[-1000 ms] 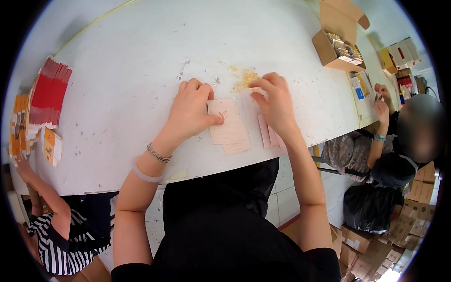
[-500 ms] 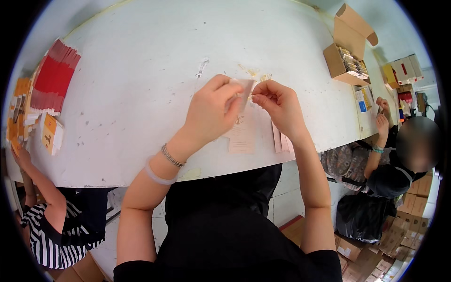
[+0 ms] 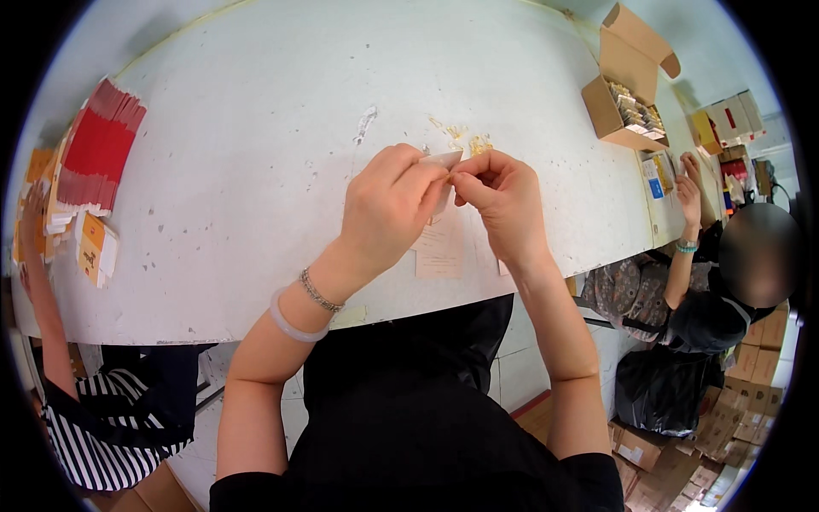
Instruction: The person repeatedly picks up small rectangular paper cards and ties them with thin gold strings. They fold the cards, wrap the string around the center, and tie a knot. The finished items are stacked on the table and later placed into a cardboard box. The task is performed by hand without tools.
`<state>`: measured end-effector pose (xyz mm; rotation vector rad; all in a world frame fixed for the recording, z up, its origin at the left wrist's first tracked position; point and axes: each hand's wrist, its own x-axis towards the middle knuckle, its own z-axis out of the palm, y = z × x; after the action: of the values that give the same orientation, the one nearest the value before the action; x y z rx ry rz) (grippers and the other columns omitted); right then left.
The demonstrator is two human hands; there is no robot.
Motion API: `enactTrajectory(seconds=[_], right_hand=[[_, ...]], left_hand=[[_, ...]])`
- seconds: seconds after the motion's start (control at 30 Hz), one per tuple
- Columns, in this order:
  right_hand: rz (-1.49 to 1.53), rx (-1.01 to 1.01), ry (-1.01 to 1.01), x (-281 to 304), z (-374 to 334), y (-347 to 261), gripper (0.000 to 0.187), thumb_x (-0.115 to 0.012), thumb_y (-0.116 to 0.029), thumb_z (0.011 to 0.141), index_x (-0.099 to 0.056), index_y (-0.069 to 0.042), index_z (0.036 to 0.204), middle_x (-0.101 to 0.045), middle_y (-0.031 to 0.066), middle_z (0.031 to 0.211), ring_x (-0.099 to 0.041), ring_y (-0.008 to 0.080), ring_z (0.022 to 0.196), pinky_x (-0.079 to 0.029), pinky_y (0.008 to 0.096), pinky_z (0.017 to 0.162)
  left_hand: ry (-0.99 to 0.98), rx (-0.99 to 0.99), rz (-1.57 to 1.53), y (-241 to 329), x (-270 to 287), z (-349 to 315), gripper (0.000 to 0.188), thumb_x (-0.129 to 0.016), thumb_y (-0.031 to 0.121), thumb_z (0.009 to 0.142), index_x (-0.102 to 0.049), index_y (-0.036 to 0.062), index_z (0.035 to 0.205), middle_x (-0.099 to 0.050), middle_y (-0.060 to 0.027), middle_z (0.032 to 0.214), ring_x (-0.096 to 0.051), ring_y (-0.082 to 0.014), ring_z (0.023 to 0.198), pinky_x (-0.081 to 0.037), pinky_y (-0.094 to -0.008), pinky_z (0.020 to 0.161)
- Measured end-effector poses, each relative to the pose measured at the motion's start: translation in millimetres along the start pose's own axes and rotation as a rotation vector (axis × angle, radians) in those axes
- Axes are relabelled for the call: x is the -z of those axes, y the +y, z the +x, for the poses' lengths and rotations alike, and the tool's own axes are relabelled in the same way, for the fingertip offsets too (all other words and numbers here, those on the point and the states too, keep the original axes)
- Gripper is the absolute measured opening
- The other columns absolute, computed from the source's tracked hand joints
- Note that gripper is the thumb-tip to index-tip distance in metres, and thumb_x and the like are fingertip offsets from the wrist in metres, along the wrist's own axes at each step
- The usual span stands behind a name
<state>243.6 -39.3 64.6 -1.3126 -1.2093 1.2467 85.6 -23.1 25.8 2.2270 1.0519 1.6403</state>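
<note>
My left hand (image 3: 394, 205) and my right hand (image 3: 503, 200) meet above the white table (image 3: 256, 171), both pinching one small pale paper slip (image 3: 445, 160) by its upper edge. The slip hangs between the fingertips, partly hidden by them. Under the hands, more pale paper slips (image 3: 442, 247) lie flat on the table near its front edge. My left wrist wears a bead bracelet and a pale bangle.
A fan of red cards (image 3: 95, 149) and small orange-and-white boxes (image 3: 94, 247) lie at the left. An open cardboard box (image 3: 627, 94) with small packs stands far right. A person in stripes (image 3: 102, 418) sits left; another person (image 3: 717, 290) sits right. Yellowish crumbs (image 3: 461, 136) dot the table.
My hands have lifted from the slips lying on the table and come together, raising one slip between the fingertips. The view has shifted slightly downward.
</note>
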Motion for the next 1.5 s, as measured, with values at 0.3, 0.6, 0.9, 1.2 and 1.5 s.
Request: enactTrajectory(seconds=[0.3,0.6,0.9,1.2,1.5], right_hand=[[0.112,0.113,0.061,-8.6,-9.4,9.6,0.008,-0.063,-0.006,0.092,-0.061,0.001,0.088,-0.065,0.0042,0.080,-0.059,0.0086,0.073,-0.048,0.0227,0.065],[-0.862,1.104,0.319,-1.0,3.9,13.7,0.026,-0.068,0.009,0.067,-0.064,0.000,0.091,-0.063,0.0095,0.093,-0.061,0.0250,0.080,-0.051,0.0327,0.064],[-0.975,1.180,0.274,0.2,6.5,17.1,0.031,-0.067,0.010,0.061,-0.064,0.002,0.090,-0.062,0.0105,0.094,-0.060,0.0256,0.080,-0.053,0.0322,0.062],[-0.886,1.079,0.265,-3.3,-0.5,17.5,0.031,-0.065,0.013,0.067,-0.065,0.001,0.095,-0.063,0.0104,0.093,-0.061,0.0263,0.079,-0.053,0.0317,0.062],[-0.540,0.379,-0.129,37.5,0.3,-15.4,0.027,-0.069,0.005,0.078,-0.069,-0.003,0.104,-0.065,0.0048,0.083,-0.058,0.0135,0.073,-0.047,0.0279,0.067]], left_hand=[[-0.080,0.315,-0.216,4.8,5.2,-1.6,0.010,-0.067,-0.002,0.081,-0.066,0.0023,0.090,-0.063,-0.0058,0.082,-0.059,-0.0138,0.063,-0.047,-0.0254,0.051],[-0.157,0.583,-0.458,15.7,13.8,4.1,0.036,-0.066,-0.006,0.081,-0.057,-0.0012,0.115,-0.069,-0.0080,0.086,-0.070,-0.0138,0.078,-0.055,-0.0229,0.059],[-0.122,0.542,-0.444,14.7,12.3,2.8,0.033,-0.067,-0.004,0.080,-0.058,-0.0016,0.111,-0.069,-0.0095,0.084,-0.070,-0.0150,0.077,-0.056,-0.0238,0.058],[-0.142,0.378,-0.321,19.9,12.4,0.6,0.031,-0.066,-0.007,0.080,-0.062,-0.0010,0.111,-0.070,-0.0069,0.088,-0.069,-0.0123,0.077,-0.057,-0.0231,0.058],[-0.303,0.047,-0.178,15.2,14.0,5.0,0.029,-0.063,-0.007,0.079,-0.067,0.0062,0.105,-0.069,-0.0072,0.083,-0.063,-0.0179,0.064,-0.050,-0.0265,0.053]])
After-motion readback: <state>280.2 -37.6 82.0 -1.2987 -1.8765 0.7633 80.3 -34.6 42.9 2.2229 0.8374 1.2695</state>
